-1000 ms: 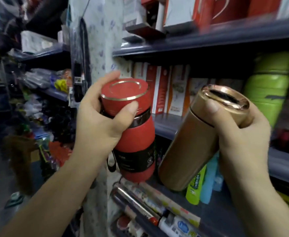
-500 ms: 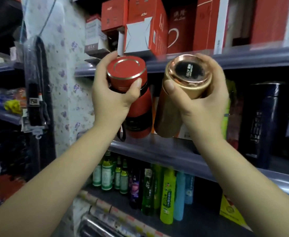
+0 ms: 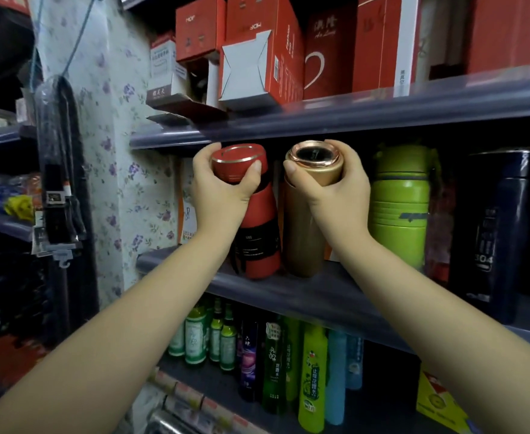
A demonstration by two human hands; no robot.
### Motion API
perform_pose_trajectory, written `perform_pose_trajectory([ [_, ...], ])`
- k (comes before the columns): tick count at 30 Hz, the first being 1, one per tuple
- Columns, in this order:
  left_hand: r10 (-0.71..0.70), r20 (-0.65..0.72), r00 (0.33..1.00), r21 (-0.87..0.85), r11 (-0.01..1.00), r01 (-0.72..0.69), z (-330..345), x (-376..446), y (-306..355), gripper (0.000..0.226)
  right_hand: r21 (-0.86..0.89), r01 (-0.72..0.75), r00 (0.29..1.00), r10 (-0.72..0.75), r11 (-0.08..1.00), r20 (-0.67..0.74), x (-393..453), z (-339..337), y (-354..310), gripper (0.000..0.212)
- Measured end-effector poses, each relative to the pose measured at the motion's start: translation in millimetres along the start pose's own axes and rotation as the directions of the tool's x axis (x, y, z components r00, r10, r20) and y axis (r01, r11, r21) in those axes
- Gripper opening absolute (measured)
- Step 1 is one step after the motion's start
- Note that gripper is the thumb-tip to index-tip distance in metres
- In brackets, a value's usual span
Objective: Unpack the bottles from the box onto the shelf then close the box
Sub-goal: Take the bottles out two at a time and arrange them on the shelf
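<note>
On the shelf [image 3: 288,291], left hand [image 3: 223,191] gripped the red bottle [image 3: 257,220]; right hand [image 3: 335,186] gripped the gold bottle [image 3: 301,233] beside it.

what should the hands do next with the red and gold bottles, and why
Probably loosen both grips and draw back. The left hand holds the red bottle by its cap and the right hand holds the gold bottle the same way. Both stand about upright, bases seemingly on the middle shelf beside the green bottle, so they look placed.
</note>
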State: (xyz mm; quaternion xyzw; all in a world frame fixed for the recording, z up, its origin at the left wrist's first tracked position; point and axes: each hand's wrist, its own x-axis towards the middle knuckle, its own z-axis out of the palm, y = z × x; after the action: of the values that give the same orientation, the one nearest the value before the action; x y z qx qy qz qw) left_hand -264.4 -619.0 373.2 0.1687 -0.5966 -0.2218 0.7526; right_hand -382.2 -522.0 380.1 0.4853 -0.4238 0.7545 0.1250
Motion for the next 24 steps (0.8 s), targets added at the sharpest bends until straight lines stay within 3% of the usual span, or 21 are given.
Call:
perform_pose_trajectory([
  [8, -0.163, -0.006, 0.987, 0.043, 0.986, 0.163, 23.7, 30.7, -24.5, 0.078, -0.107, -0.123, 0.992, 0.125, 0.987, 0.012, 27.5, 15.9, 23.3, 0.063],
  [17, -0.174, 0.063, 0.983, 0.141, 0.976, 0.164, 47.6, 39.1, -43.0, 0.082, -0.182, -0.314, 0.944, 0.327, 0.932, 0.050, 60.9, 29.2, 52.6, 0.067],
  [24, -0.179, 0.004, 0.984, 0.141, 0.974, 0.177, 60.9, 33.0, -64.4, 0.070, -0.149, -0.312, 0.943, 0.325, 0.939, 0.074, 66.0, 40.1, 72.3, 0.064],
])
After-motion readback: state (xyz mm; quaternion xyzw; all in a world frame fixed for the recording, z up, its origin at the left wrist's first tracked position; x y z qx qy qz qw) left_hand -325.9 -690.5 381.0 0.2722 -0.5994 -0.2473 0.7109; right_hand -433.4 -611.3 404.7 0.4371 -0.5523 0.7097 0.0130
